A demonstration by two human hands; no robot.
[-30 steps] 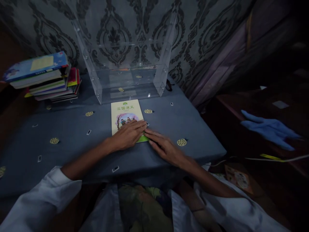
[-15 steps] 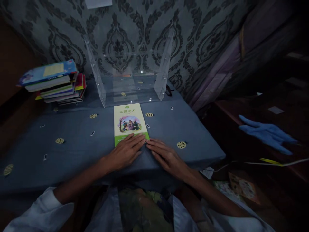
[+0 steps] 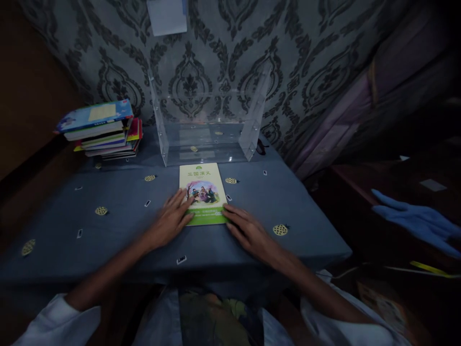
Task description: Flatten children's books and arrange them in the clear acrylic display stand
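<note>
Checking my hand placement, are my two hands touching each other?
Apart: the head view shows the book plainly between the left hand and right hand.

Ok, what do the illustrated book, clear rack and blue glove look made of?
Illustrated book: paper with a smooth, likely card cover, judging by its crisply printed front.
Clear rack: glossy transparent plastic, probably acrylic; wallpaper shows through and glints mark it.
Blue glove: thin, matt rubber, perhaps nitrile, going by colour and flattened shape; dim light leaves that open.
</note>
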